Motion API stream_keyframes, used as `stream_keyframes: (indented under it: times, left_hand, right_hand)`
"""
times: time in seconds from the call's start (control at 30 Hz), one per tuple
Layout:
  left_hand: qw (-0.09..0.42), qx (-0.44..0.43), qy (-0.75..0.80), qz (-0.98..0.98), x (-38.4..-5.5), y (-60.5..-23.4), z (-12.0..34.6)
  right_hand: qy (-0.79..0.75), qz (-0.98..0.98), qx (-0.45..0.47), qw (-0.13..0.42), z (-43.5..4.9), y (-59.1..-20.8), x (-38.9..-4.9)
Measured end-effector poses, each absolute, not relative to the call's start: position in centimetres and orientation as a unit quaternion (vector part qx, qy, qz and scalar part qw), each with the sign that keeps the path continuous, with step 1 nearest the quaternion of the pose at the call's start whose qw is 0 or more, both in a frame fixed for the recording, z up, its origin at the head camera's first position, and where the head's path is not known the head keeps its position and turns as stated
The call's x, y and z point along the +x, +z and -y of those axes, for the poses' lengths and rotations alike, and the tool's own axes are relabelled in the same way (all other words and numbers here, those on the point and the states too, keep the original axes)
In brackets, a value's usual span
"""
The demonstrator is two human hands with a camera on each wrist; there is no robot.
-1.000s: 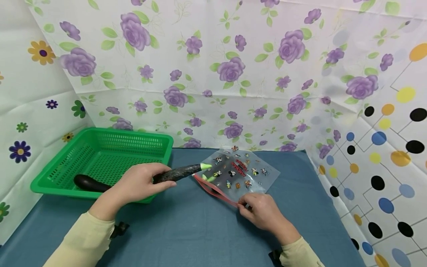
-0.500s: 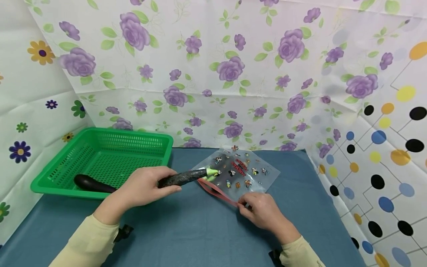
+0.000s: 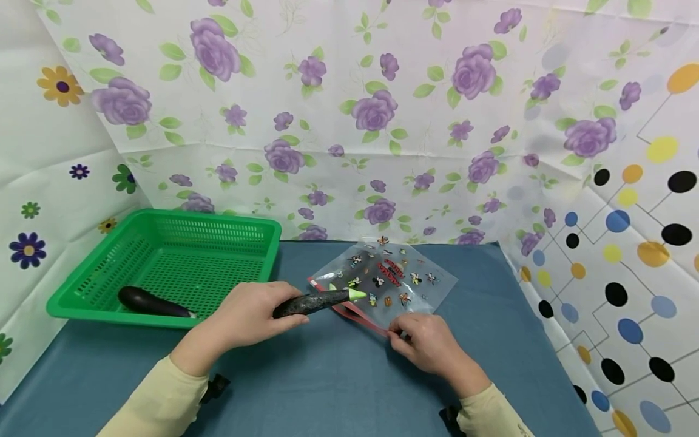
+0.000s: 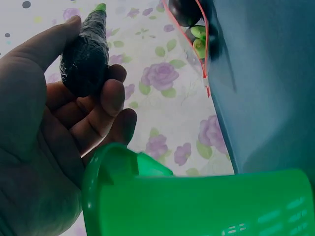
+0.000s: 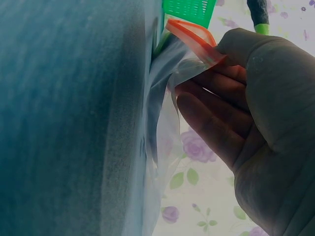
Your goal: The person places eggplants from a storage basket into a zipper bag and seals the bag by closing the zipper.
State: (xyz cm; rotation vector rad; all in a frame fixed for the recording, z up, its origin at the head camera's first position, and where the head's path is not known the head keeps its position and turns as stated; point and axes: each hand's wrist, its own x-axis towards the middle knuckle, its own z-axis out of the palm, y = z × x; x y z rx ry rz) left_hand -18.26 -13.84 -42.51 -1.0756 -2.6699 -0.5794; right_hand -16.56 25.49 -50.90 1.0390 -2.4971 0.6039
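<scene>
My left hand (image 3: 253, 315) grips a long, dark, crinkly-surfaced vegetable-like piece (image 3: 311, 303) with a light green tip, between thumb and fingers. Its tip points right and overlaps the bag's opening in the head view. With thumb and fingers, my right hand (image 3: 428, 343) pinches the near corner of the red zip edge of a clear zip bag (image 3: 437, 282) printed with cartoon figures. Through the bag's parted mouth, the left wrist view shows a dark rounded thing (image 4: 184, 11) and green pieces (image 4: 199, 47) inside.
A green plastic basket (image 3: 60, 303) stands at the left with a dark eggplant (image 3: 150, 301) lying in it. Blue cloth (image 3: 327, 388) covers the table. Flowered sheets (image 3: 338, 109) hang behind it, and a dotted sheet (image 3: 628, 261) at the right.
My left hand has moved right and slightly toward me, carrying the dark piece until its tip overlaps the bag further. The right hand keeps its hold on the bag's edge.
</scene>
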Motion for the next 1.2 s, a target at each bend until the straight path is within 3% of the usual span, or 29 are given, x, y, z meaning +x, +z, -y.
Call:
stream_keyframes:
  times: [1.2]
  left_hand:
    - [0.045,-0.369,-0.128,0.92,-17.7,-44.3,12.2]
  right_hand:
    - [0.214,0.888,0.366,0.178,-25.6,-50.9,-16.5]
